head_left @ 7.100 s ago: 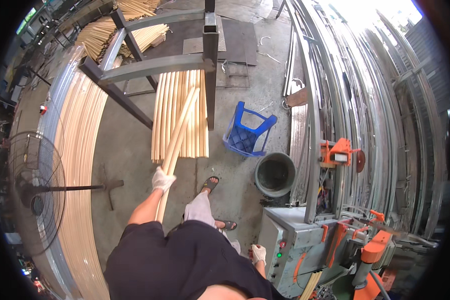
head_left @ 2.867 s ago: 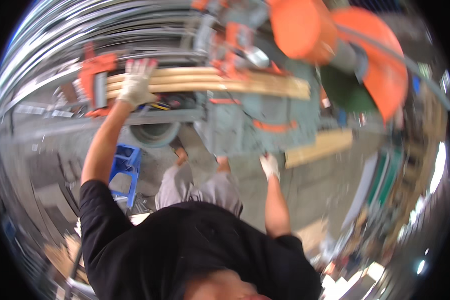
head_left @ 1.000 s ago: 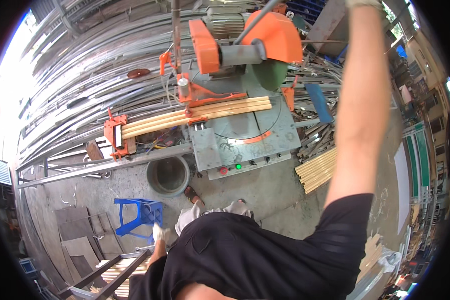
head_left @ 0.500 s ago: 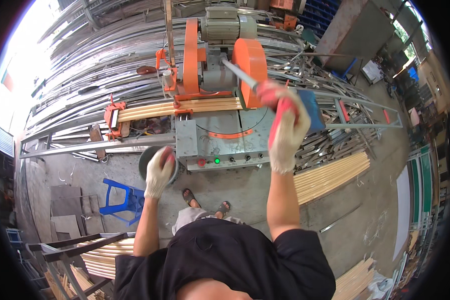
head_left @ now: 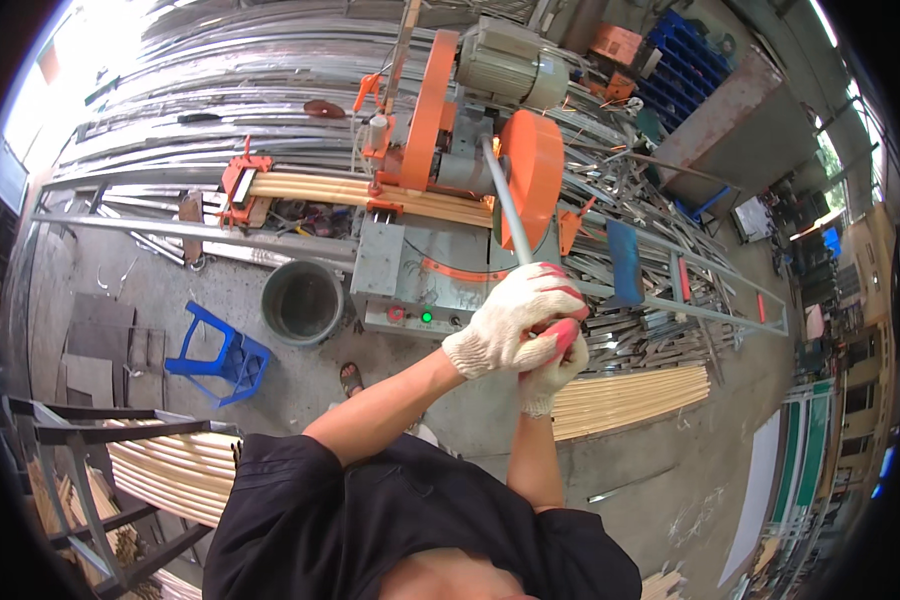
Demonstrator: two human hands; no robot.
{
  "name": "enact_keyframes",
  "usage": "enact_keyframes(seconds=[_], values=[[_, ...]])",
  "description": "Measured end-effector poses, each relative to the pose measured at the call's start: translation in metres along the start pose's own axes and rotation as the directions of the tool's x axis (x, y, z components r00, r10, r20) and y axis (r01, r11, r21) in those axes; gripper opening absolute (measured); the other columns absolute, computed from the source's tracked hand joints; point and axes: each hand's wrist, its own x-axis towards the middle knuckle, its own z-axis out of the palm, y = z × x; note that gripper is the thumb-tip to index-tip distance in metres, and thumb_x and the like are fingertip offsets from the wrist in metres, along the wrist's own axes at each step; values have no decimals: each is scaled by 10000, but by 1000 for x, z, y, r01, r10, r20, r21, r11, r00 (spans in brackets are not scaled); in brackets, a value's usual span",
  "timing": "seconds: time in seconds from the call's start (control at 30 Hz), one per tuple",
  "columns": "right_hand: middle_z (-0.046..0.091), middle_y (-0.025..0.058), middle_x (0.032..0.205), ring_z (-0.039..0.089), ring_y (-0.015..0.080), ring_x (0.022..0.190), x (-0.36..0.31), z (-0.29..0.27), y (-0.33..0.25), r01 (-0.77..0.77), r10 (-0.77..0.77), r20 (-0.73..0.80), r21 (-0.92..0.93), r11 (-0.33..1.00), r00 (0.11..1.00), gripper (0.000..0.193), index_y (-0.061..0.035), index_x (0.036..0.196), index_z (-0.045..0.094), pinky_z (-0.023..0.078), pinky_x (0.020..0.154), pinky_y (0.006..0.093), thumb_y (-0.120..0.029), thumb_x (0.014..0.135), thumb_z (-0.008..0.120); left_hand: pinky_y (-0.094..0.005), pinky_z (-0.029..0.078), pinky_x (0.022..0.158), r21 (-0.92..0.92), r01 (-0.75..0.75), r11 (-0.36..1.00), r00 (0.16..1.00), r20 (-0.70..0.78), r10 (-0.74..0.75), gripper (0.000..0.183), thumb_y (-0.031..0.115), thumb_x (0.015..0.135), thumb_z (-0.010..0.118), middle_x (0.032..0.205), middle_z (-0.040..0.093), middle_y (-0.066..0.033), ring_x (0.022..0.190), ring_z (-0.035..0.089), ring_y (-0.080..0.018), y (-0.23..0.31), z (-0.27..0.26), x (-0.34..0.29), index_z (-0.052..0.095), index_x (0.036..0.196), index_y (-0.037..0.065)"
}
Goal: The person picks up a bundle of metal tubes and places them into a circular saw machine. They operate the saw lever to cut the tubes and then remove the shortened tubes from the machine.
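Note:
Both my hands wear cream knit gloves with red palms and are closed together round the lower end of the saw lever (head_left: 507, 205). My left hand (head_left: 515, 318) lies over the top, its arm reaching across from the left. Below and partly behind it is my right hand (head_left: 553, 378); the lever's end is hidden in them. The grey lever runs up to an orange-guarded cut-off saw (head_left: 535, 180). Gold-coloured tubes (head_left: 320, 189) lie under it, held in an orange clamp (head_left: 242, 190) at the left. Orange sparks show where the tubes meet the saw.
A grey bucket (head_left: 303, 303) and a blue plastic stool (head_left: 220, 355) stand left of the machine. Metal lengths (head_left: 210, 120) are heaped behind it. Gold tubes lie on the floor (head_left: 635, 400) at right and on a dark rack (head_left: 90, 432) at lower left.
My left hand has come from near the bucket onto the lever beside my right. The lever and saw head have swung down, and sparks now show. The view has shifted.

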Motion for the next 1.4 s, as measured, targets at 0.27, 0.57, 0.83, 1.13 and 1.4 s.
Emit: enact_keyframes(seconds=[0.27,0.57,0.83,1.13,1.4], values=[[656,14,831,619,101,746,-7,16,-13,-75,80,-86,59,995,993,216,-3,870,658,482,665,266,-196,966,669,-492,475,983,-14,-33,999,996,-87,32,352,252,772,618,1073,670,-128,1040,610,-378,-17,9,-21,685,1071,80],[677,45,985,658,131,827,-15,-13,26,48,-48,-13,-20,999,999,324,14,1058,654,553,704,297,-309,1030,656,-501,463,1007,-37,3,999,998,-64,-6,351,240,771,610,1085,671,-134,1070,603,-380,-15,10,-23,689,1075,81],[638,11,863,608,85,754,-14,15,0,-46,55,-118,76,996,992,230,7,907,646,488,646,245,-201,1003,639,-510,449,1029,-44,9,999,999,-48,-11,360,247,778,604,1088,665,-151,1080,597,-392,-15,8,-25,691,1080,70],[668,35,977,655,124,824,-22,3,9,-53,57,-48,87,995,997,403,13,1056,650,556,706,294,-386,1007,684,-507,439,1045,-50,1,999,998,-66,-4,355,245,794,607,1091,662,-158,1083,598,-392,-15,10,-29,692,1080,53],[660,25,896,618,104,777,-25,12,3,-74,87,-106,121,990,991,226,-12,909,634,527,682,271,-217,1003,652,-512,425,1065,-49,21,999,999,-37,-23,348,222,782,616,1087,662,-155,1085,596,-396,-12,8,-32,693,1078,55]])
